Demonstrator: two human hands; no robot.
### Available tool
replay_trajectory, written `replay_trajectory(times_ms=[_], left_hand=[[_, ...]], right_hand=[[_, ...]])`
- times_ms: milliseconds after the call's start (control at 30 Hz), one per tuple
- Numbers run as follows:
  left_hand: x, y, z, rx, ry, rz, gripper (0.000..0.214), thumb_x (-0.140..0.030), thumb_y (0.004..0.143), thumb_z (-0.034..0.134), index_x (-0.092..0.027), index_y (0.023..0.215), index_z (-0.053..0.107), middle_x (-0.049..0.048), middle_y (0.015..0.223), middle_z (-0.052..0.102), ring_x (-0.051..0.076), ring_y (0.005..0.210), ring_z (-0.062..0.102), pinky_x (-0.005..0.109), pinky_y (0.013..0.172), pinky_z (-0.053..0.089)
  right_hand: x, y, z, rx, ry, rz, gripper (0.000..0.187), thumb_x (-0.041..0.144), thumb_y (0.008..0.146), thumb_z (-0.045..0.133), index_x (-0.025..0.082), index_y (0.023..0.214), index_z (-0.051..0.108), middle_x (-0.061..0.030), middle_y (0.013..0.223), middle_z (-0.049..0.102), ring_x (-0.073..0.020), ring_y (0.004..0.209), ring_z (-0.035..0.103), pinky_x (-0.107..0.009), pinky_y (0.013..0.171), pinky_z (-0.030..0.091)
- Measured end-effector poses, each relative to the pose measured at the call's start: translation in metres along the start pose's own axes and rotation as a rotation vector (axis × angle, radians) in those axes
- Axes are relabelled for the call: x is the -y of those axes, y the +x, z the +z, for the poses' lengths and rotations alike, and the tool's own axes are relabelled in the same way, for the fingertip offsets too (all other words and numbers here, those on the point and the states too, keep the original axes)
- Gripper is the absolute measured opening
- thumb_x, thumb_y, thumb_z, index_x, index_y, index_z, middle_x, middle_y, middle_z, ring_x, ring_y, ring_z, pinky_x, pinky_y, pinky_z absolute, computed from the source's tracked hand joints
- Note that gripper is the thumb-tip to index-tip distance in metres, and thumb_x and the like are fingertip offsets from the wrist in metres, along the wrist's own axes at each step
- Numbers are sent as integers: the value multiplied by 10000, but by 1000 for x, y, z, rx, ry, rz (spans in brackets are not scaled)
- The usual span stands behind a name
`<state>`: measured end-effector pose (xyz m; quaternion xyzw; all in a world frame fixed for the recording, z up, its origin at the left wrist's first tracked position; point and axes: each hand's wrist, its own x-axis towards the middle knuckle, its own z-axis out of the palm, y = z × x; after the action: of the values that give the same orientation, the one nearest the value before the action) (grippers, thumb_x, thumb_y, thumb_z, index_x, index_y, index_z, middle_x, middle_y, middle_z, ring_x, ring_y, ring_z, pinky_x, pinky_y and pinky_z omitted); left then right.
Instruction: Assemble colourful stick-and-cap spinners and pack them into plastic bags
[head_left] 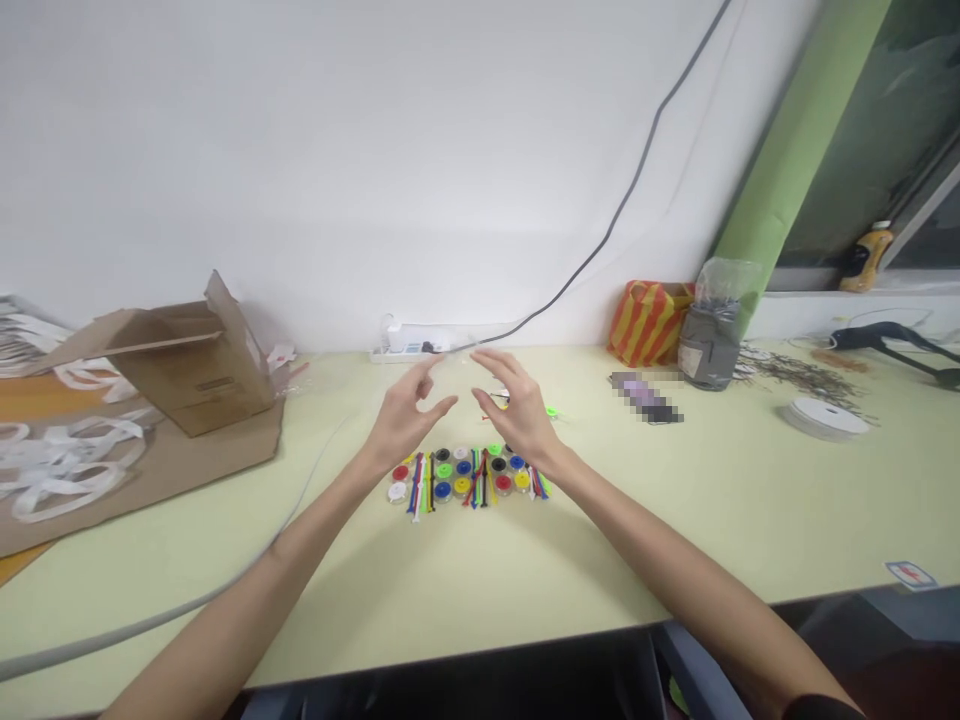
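Note:
Both of my hands hover above the pale yellow table (525,570), a little beyond a cluster of small coloured round spools (459,476) laid in rows with thin coloured sticks (421,490) between them. My left hand (405,415) has its fingers spread and curved, holding nothing. My right hand (514,405) faces it with fingers stretched out, also empty. A small gap separates the two hands. Part of the spool cluster is hidden behind my right wrist.
An open cardboard box (187,365) and white straps (60,460) lie at the left. A white power strip (409,345) with a grey cable sits by the wall. A striped bag (649,320), a grey bag (709,340) and a white tape roll (825,415) stand at the right.

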<state>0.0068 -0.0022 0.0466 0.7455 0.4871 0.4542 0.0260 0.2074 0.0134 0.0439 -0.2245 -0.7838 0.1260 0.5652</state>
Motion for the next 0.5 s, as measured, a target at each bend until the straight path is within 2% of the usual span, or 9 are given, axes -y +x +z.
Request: replay_trajectory(times_ms=[67, 133, 200, 267, 367, 433, 500], left_hand=[[-5, -3, -2, -29, 27, 66, 390, -324, 903, 639, -247, 1281, 588, -32, 778, 456, 134, 699, 451, 274, 724, 410], [-6, -6, -2, -62, 65, 152, 242, -308, 922, 625, -229, 1150, 630, -18, 778, 490, 146, 717, 474, 287, 732, 418], [-5, -9, -1, -80, 133, 267, 115, -283, 942, 601, -213, 1028, 631, -5, 754, 517, 165, 738, 492, 303, 736, 424], [-1, -11, -2, -85, 234, 387, 58, -260, 949, 589, -209, 943, 615, 14, 749, 569, 188, 771, 520, 323, 747, 427], [8, -14, -9, -85, 398, 499, 49, -217, 945, 580, -215, 904, 606, 44, 822, 663, 216, 847, 577, 352, 773, 428], [17, -15, -14, -93, 473, 513, 107, -177, 951, 547, -215, 861, 589, 44, 803, 664, 216, 839, 591, 353, 764, 431], [24, -17, -17, -95, 505, 509, 143, -164, 954, 533, -213, 823, 563, 42, 771, 645, 208, 794, 586, 343, 739, 445]], right_hand=[[-5, 2, 1, -27, -15, 26, 442, 160, 929, 636, 259, 1354, 564, -82, 1273, 615, -241, 1214, 553, -419, 1057, 449], [-8, 0, 1, -13, -7, 39, 402, 163, 903, 694, 244, 1287, 606, -61, 1089, 675, -240, 1083, 597, -404, 976, 480], [-6, -2, 0, 5, 17, 35, 243, 167, 888, 726, 223, 1119, 677, -38, 923, 680, -232, 961, 612, -382, 900, 491], [-2, -5, -3, 12, 33, 25, 58, 174, 894, 723, 211, 926, 692, -32, 854, 664, -222, 900, 611, -370, 860, 492], [3, -10, -8, 22, 59, -51, 95, 165, 934, 650, 205, 848, 649, -46, 901, 668, -212, 929, 621, -370, 874, 504], [3, -15, -11, 81, 60, -134, 76, 146, 956, 594, 200, 930, 641, -66, 999, 683, -206, 985, 632, -369, 897, 518], [-1, -21, -11, 177, -4, -190, 151, 141, 963, 579, 198, 1092, 633, -89, 1124, 683, -212, 1057, 631, -385, 935, 521]])
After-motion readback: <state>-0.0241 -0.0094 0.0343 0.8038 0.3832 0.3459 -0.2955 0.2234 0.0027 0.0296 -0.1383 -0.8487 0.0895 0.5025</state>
